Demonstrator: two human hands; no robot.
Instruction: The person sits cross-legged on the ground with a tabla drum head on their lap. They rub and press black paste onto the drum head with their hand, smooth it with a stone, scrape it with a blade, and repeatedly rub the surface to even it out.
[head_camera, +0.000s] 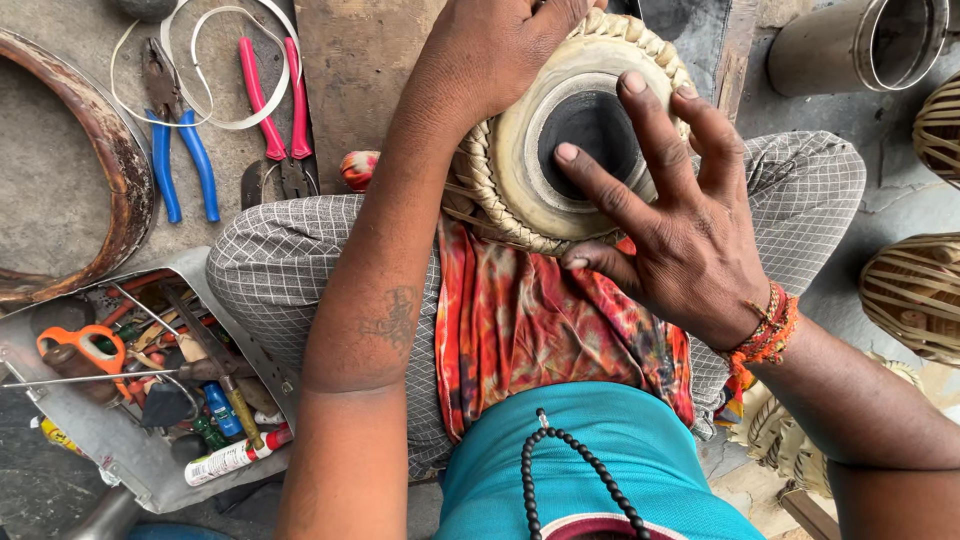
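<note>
Grey concrete floor (60, 180) is seen around a seated person, on whose checked-trousered lap an orange-red patterned cloth (530, 320) is spread, directly below both hands. On that cloth, under the hands, a small hand drum (530, 150) is held with its pale skin and black centre spot facing up and a braided rim around it. The drum's far edge is gripped by the left hand (490, 50), with the fingers curled over the rim. The right hand (670, 220) is kept open and spread: its fingertips (566, 152) are laid on the drumhead at the black spot, and the thumb is pressed against the near braid. A beaded orange wristband is worn on that wrist. Well to the left of the left hand, a large rusty ring (120, 170) is lain on the floor, with an open metal toolbox (120, 440) of mixed tools nearer the body. Blue-handled pliers (180, 150) and pink-handled pliers (275, 100) are placed between ring and left forearm. Right of the right hand, woven drum bodies (915, 295) are seen.
</note>
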